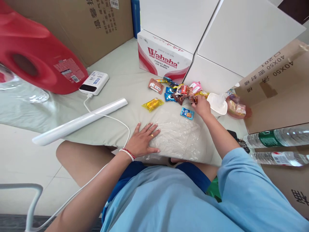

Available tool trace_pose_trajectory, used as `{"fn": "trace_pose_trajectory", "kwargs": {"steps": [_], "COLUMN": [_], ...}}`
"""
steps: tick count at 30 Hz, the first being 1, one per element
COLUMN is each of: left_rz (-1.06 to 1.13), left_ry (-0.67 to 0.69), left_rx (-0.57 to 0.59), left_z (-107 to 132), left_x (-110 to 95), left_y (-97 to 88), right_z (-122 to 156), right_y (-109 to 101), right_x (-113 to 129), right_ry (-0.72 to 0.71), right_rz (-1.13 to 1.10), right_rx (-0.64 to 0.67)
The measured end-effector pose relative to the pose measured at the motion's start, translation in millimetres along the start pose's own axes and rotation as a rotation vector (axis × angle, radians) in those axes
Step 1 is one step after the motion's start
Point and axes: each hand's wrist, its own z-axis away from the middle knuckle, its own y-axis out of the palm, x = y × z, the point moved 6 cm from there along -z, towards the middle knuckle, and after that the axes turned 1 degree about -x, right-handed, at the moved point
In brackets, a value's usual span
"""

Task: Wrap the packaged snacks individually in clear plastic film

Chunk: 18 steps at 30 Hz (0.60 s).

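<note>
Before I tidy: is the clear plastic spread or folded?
Spread, though wrinkled: the plastic covers a broad patch of the table, with the left hand at its edge.

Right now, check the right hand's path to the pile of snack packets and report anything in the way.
Nothing visible stands in the way: the right hand has its fingertips at the near right side of the pile of snack packets. The white tub is beside the hand, not between.

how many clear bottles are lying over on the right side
2: the green-labelled bottle near the right edge, and the white-labelled bottle just below it in view. The sleeve may hide others.
</note>
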Motion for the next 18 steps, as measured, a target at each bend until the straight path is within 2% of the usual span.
{"fn": "trace_pose_trajectory", "kwargs": {"steps": [2,4,6,9,11,13,16,18], "left_rz": [0.002,0.001,-0.003,-0.017,-0.024,-0.017,-0.002,-0.009], "left_ry": [-0.001,0.001,0.007,0.013,0.011,0.003,-0.001,0.007], "left_rx": [0.0,0.0,-0.001,0.005,0.018,0.036,0.043,0.036], "left_z": [0.3,0.7,1.2,1.5,1.2,0.9,0.6,0.6], "left_x": [-0.2,-0.2,-0.3,-0.3,-0.3,-0.3,-0.6,-1.1], "left_y": [-0.4,-0.4,-0.2,-0.5,-1.1,-1.7,-2.6,-2.5], "right_z": [17.7,47.2,86.4,148.3,178.2,192.0,188.0,181.9], "right_y": [-14.1,-15.7,-5.1,18.5,31.7,33.5,9.4,-6.9], "right_x": [-12.4,-15.9,-4.3,21.3,29.8,28.4,22.7,31.8], "right_ry": [0.133,0.249,0.318,0.384,0.409,0.341,0.108,-0.093], "right_rz": [-0.291,-0.672,-1.006,-1.214,-1.165,-0.923,-0.391,-0.183], "right_rx": [-0.064,-0.002,0.182,0.445,0.53,0.515,0.316,0.261]}}
